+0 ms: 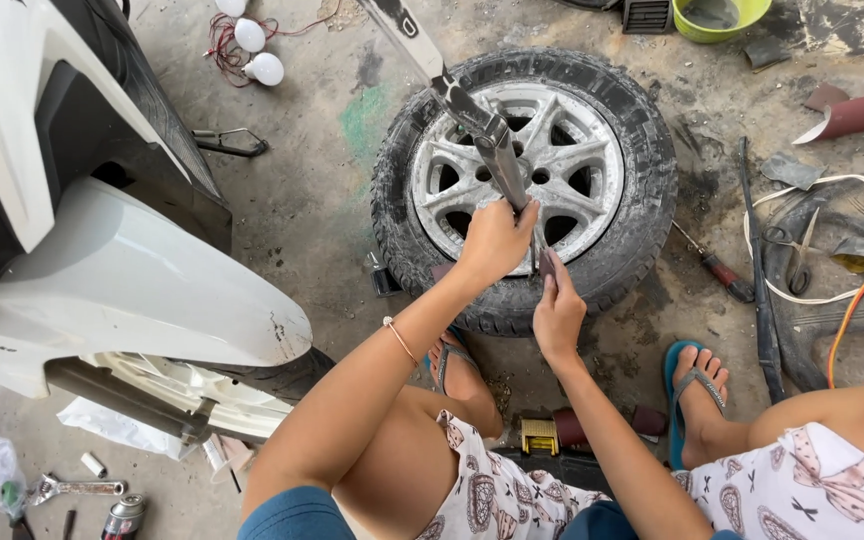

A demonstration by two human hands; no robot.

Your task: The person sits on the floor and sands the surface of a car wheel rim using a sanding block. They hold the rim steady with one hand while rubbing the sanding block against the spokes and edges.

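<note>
Looking down from the head camera, the view took in a stained, dusty concrete floor [312, 190] strewn with workshop items: white bulbs [252, 45] on red wiring at the top, a green bowl [717, 18] at the upper edge, a red-handled screwdriver [720, 268] and scissors [802, 250] to the right of the wheel, and a wrench [70, 488] at the lower left. A white vehicle body panel [132, 280] filled the left side. The wheel [524, 185] lay flat on the floor in front of the seated person's knees, between the sandalled feet. Its black tyre was worn and grey with dust; the silver alloy rim had multiple spokes and a ring of bolt holes around the hub. A long metal bar [477, 125] ran at a slant from the top of the view down over the rim. The left hand [495, 240] was clenched around the bar's lower end, above the rim's near edge. The right hand [558, 310] rested just beside it at the tyre's near sidewall, fingers closed on a small dark piece [547, 265] that could not be identified.
</note>
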